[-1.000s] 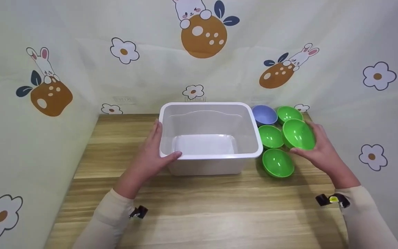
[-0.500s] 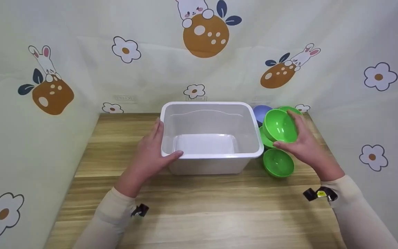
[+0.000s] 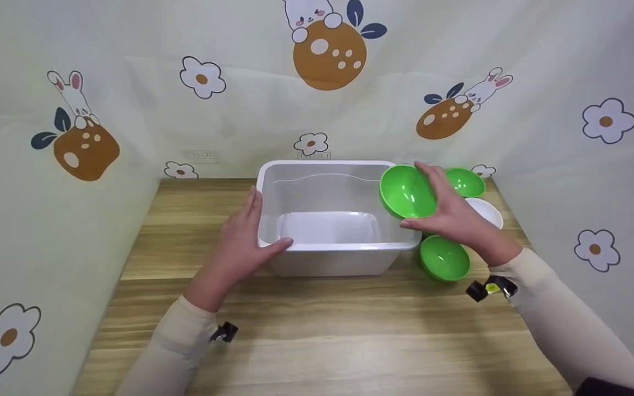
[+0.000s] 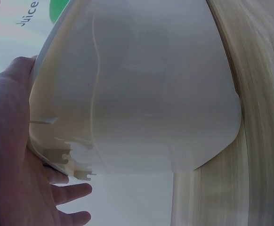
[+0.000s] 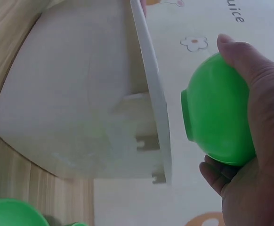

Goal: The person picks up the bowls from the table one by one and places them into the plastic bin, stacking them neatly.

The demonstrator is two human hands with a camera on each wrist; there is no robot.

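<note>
My right hand (image 3: 449,212) grips a green bowl (image 3: 408,191) by its rim, thumb on the near side and fingers on the far side. This bowl is tilted, its inside facing me, over the right side of a deep white plastic bin (image 3: 331,261). In the right wrist view the bowl's footed underside (image 5: 212,113) shows, apart from the bin's rim. My left hand (image 3: 240,236) rests around the bin's front left corner, thumb along the front rim. Seen from the left wrist, several of its fingers (image 4: 73,193) are straight and spread. The bin's visible floor is bare.
Right of the bin stand a back green bowl (image 3: 464,182), a white bowl-like dish (image 3: 486,213) partly behind my wrist, and a front green bowl (image 3: 444,258). The bin stands on a wood-grain table (image 3: 317,335). A printed cloth backdrop (image 3: 240,121) surrounds the table's back and sides.
My right hand has carried the green bowl leftward from the bowl group to over the bin's right edge. A white dish has come into view behind it. The left hand stays at the bin.
</note>
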